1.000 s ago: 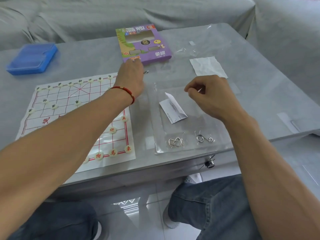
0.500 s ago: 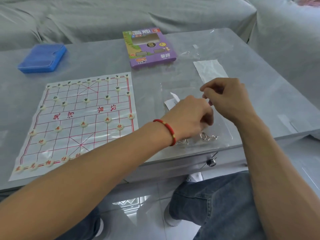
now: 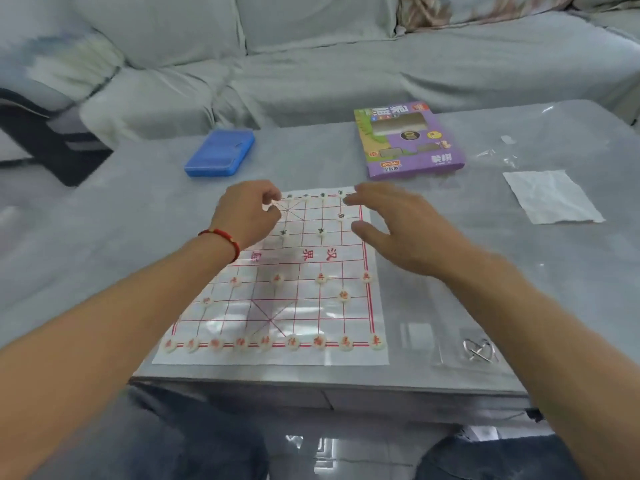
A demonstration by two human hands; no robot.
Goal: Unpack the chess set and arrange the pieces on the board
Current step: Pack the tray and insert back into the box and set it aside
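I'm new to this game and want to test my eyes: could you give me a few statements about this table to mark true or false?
1. Both hands are over the far end of the board. True.
2. The purple box lies on the board. False: it lies on the table beyond it.
3. Red pieces line the near edge. True.
4. The blue case stands open. False: it is closed.
5. The right hand grips a piece. False: its fingers are spread and hold nothing.

Grey-covered sofa behind glass-topped table, glossy tile floor, daylight.
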